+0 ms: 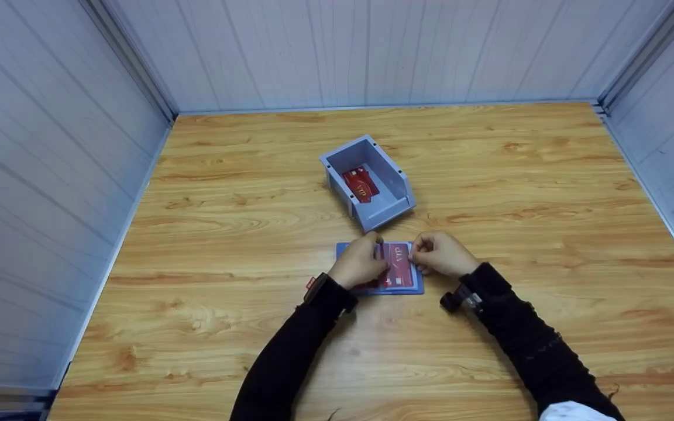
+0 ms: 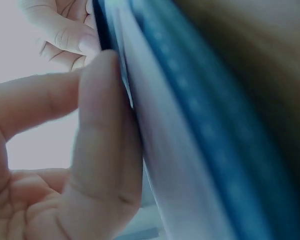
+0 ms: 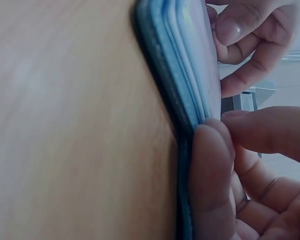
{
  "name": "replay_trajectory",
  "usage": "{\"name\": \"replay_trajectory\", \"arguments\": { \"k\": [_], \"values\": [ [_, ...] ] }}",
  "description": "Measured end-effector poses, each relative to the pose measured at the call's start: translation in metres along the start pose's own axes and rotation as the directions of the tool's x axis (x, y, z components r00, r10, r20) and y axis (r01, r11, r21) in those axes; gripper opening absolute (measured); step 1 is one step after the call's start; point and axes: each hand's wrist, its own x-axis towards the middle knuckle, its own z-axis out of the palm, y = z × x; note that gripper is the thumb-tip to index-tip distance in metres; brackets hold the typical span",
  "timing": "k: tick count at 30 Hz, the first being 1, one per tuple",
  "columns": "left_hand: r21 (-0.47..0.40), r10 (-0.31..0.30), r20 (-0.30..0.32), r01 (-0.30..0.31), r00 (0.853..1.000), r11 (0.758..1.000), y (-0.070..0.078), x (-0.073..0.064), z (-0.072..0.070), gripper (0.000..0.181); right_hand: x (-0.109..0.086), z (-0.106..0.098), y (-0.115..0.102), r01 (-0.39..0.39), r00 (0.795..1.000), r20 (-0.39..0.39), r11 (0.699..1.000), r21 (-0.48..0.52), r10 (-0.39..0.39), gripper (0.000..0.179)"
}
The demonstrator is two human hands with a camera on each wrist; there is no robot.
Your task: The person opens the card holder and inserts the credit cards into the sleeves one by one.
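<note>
A blue card holder [image 1: 416,289] lies spread on the table, with clear sleeves inside it. A red card [image 1: 398,269] with gold lettering shows on its right side, and more red appears beneath the left hand. My left hand [image 1: 358,263] rests over the middle fold; in the left wrist view a straight finger [image 2: 107,145] presses against the pale sleeve [image 2: 170,165]. At the right edge, my right hand [image 1: 441,254] pinches the sleeve's border between thumb and finger, seen close in the right wrist view [image 3: 225,145]. The left hand covers much of the holder's left half.
A grey open-front bin [image 1: 387,213] stands just beyond the holder, with red VIP cards [image 1: 360,184] lying inside. The wood-grain table [image 1: 208,234] is bounded by pale panel walls [image 1: 372,52] at the back and both sides.
</note>
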Motion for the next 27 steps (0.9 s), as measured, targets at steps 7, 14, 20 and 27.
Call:
{"name": "replay_trajectory", "arguments": {
  "k": [7, 14, 20, 27],
  "values": [
    [0.161, 0.098, -0.096, -0.082, 0.991, 0.984, -0.001, -0.014, -0.003, 0.052, 0.001, 0.000, 0.001, -0.011, 1.000, 0.005, 1.000, -0.006, 0.011, 0.008],
    [0.319, 0.144, -0.157, -0.088, 0.977, 0.944, -0.001, -0.029, -0.003, 0.059, 0.002, 0.000, 0.002, -0.019, 1.000, 0.002, 1.000, -0.004, 0.019, 0.010],
    [0.389, 0.137, -0.066, -0.101, 0.988, 0.915, -0.006, -0.038, -0.003, 0.064, 0.003, -0.001, 0.002, -0.024, 1.000, 0.002, 1.000, -0.006, 0.024, 0.011],
    [0.474, 0.147, -0.018, -0.121, 0.989, 0.872, -0.011, -0.037, -0.001, 0.068, 0.001, -0.001, 0.000, -0.022, 1.000, 0.012, 1.000, -0.008, 0.022, 0.011]
  ]
}}
